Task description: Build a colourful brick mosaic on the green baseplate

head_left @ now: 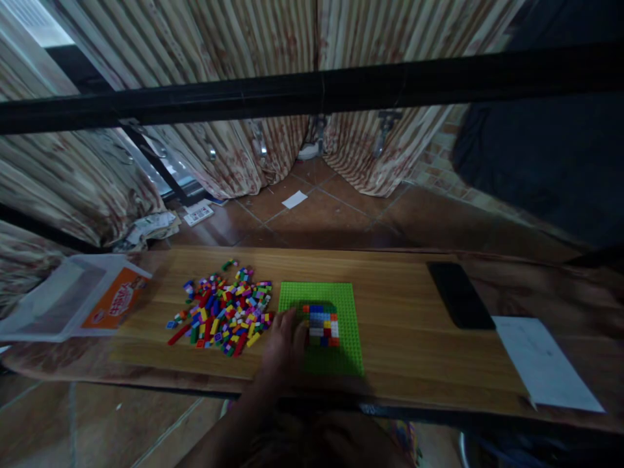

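Currently, the left hand (pixel 283 338) is resting over the left part of a green studded baseplate (pixel 355 354), with its fingers bending down beside a compact block of joined bricks (pixel 323 325). Whether it is gripping a brick or lying loose, I cannot tell (the light is dim and the fingertips are blurring). The block is sitting around the middle of the baseplate, showing blue, white, grey, orange and red pieces in rows. To the left, a pile of loose bricks (pixel 227 309) in many colours is spreading over the wooden worktop (pixel 400 312), its right edge lying just beside the hand.

Farther left, a translucent plastic tub (pixel 53 299) is standing with an orange label (pixel 114 299) showing on its right side. On the right, a black flat slab (pixel 461 296) (phone-like in outline) is lying near a white sheet (pixel 548 364). Beyond the worktop, striped curtains (pixel 224 39) are hanging behind a black bar (pixel 292 94), and a paper slip (pixel 294 199) is lying on the tiled floor (pixel 331 205).
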Available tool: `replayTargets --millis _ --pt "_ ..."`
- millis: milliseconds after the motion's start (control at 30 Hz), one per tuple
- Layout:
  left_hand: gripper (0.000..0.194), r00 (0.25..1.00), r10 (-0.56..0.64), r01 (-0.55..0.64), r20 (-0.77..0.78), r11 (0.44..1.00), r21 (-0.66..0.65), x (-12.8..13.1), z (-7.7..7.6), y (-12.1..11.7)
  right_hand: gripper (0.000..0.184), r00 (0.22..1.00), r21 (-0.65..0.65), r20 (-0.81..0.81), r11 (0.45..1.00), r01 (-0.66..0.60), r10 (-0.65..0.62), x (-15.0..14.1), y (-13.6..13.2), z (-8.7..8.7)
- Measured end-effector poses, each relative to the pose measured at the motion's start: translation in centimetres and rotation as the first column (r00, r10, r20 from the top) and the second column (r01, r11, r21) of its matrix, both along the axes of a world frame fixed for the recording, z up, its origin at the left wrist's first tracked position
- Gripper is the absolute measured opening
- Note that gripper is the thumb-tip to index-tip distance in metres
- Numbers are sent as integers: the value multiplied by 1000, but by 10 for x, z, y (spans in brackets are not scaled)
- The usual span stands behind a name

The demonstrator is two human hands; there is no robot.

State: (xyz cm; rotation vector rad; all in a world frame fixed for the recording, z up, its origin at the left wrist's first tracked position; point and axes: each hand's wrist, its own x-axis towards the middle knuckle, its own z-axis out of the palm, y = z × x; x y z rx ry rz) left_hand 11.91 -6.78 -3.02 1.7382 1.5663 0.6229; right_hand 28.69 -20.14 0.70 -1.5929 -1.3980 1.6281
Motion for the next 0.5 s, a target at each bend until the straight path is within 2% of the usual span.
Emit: replayTargets --millis 67,100,133,167,200,233,300,367,433,500 --pt "47 987 31 -31 154 1000 -6 -4 0 12 33 994 18 -22 994 111 -110 17 10 0" --pt "49 968 53 -49 246 999 -23 -3 -1 19 35 944 43 -92 946 321 -316 25 22 -2" --pt "51 936 76 -60 345 997 -57 0 -3 27 35 850 73 -179 855 514 -496 31 38 -5" --pt "54 892 107 -68 439 992 -105 4 -6 36 36 731 126 -265 729 673 -629 35 57 -11" --pt "56 842 118 -51 527 989 -140 9 -9 43 37 664 170 -344 651 740 -664 35 79 -18" --pt "59 799 91 -5 595 989 -146 16 -12 51 39 643 215 -394 615 759 -656 32 101 -27" --pt "63 750 41 49 660 992 -118 28 -18 61 44 681 292 -411 621 728 -606 21 138 -46" --pt "66 717 -5 90 697 992 -86 38 -21 63 47 725 353 -382 635 687 -573 6 159 -62" --pt "69 723 -123 159 680 987 10 44 -20 60 46 799 434 -318 671 601 -510 -4 164 -71" --pt "70 737 -197 199 647 977 71 46 -16 56 47 851 476 -265 706 524 -453 -9 160 -73"
